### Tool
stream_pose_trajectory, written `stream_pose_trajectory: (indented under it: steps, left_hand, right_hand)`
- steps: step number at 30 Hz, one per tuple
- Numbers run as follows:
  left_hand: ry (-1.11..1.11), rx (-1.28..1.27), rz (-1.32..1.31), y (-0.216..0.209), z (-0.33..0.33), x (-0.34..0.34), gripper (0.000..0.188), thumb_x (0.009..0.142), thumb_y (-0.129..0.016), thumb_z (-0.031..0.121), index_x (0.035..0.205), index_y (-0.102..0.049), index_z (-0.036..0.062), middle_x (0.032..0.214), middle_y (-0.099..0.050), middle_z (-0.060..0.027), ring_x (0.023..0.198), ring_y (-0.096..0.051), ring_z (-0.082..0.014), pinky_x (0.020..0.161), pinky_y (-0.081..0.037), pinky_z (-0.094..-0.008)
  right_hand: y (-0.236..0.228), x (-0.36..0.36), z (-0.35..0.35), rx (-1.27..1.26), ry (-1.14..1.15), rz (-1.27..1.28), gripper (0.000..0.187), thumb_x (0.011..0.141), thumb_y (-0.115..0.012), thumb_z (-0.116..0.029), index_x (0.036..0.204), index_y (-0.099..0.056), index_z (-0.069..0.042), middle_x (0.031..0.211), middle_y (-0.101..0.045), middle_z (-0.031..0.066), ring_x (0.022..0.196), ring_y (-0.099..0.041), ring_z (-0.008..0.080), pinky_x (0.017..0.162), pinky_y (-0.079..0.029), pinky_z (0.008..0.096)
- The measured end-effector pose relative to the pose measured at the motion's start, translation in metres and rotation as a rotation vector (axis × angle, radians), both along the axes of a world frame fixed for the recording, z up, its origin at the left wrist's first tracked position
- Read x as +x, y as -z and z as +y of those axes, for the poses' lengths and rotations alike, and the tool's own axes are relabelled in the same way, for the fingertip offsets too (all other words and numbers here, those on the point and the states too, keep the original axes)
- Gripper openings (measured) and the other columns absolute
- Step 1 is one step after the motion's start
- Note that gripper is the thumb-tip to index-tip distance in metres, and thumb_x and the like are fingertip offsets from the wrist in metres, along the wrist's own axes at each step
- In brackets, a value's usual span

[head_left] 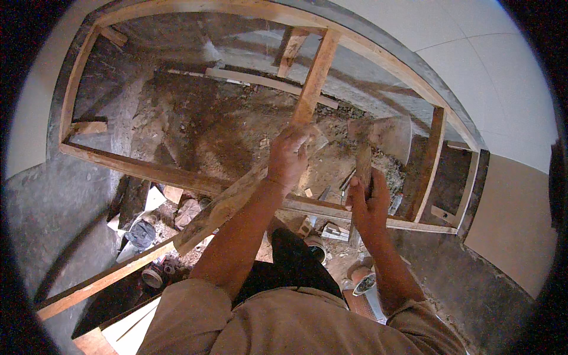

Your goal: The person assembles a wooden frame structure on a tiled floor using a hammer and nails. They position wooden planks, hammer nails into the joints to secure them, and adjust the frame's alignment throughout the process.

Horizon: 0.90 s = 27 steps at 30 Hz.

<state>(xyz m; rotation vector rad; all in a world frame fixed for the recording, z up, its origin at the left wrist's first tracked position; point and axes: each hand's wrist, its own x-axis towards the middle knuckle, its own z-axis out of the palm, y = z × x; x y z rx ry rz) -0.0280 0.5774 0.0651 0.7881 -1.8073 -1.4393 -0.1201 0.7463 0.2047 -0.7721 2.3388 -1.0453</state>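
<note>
The left hand [287, 157] is curled at the lower end of the wooden crosspiece [319, 70], near the centre of the frame; whether its fingers are clamped on that piece or on the rough board [222, 213] running beneath the forearm cannot be told. The right hand [373, 204], right of centre, has its fingers clamped around the wooden handle [363, 165] of a tool whose broad head [387, 135] is blurred, so its kind is unclear.

The step in hand looks like steadying timber with one hand while working it with the tool. To do that well, the left fingers should sit clear of the tool's path, pressing the wood firmly so it cannot skid. The right grip should stay snug but loose at the wrist, the head meeting the work squarely. The crosspiece meets the timber framework [135, 168] at the top of the frame, so its lower end probably needs the firmer support. Short, measured strokes would suit best, since the rough board slopes toward the lower left and could shift.
</note>
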Motion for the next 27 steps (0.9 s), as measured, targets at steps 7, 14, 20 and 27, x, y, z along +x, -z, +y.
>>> stream_pose_trajectory:
  steps: [7,14,20,27]
  left_hand:
    - [0.004,0.075,0.066,-0.010,-0.006,0.006,0.032,0.078,-0.068,-0.012,0.104,-0.073,0.0049,0.102,-0.074,-0.0142,0.094,-0.073,-0.0337,0.080,-0.059,-0.0383]
    - [0.130,0.634,0.152,0.000,-0.011,0.010,0.021,0.086,-0.069,-0.003,0.105,-0.075,0.0036,0.096,-0.073,-0.0078,0.085,-0.070,-0.0207,0.071,-0.056,-0.0326]
    - [0.242,1.188,0.475,0.040,-0.017,0.016,0.028,0.095,-0.064,0.020,0.111,-0.073,-0.0004,0.101,-0.072,-0.0054,0.087,-0.069,-0.0170,0.076,-0.056,-0.0311]
    - [0.265,0.908,0.576,0.015,-0.013,0.018,0.027,0.097,-0.060,0.015,0.115,-0.071,-0.0019,0.110,-0.072,-0.0102,0.097,-0.070,-0.0203,0.088,-0.056,-0.0328]
  right_hand:
    - [-0.018,0.006,0.007,0.135,-0.239,0.082,0.041,0.099,-0.063,-0.017,0.133,-0.053,0.004,0.098,-0.066,0.0224,0.082,-0.068,0.0350,0.073,-0.056,0.0454]
    - [-0.023,0.007,0.001,0.011,-0.503,0.315,0.046,0.096,-0.065,-0.009,0.138,-0.051,0.004,0.099,-0.064,0.0247,0.082,-0.067,0.0405,0.067,-0.056,0.0458]
    - [-0.041,0.016,-0.012,0.090,-0.596,0.323,0.049,0.093,-0.068,-0.004,0.138,-0.052,0.003,0.102,-0.062,0.0235,0.080,-0.066,0.0399,0.066,-0.055,0.0447]
    - [-0.021,0.017,-0.002,0.188,-0.513,0.325,0.050,0.093,-0.070,-0.007,0.138,-0.052,0.004,0.098,-0.060,0.0221,0.077,-0.065,0.0384,0.063,-0.054,0.0441]
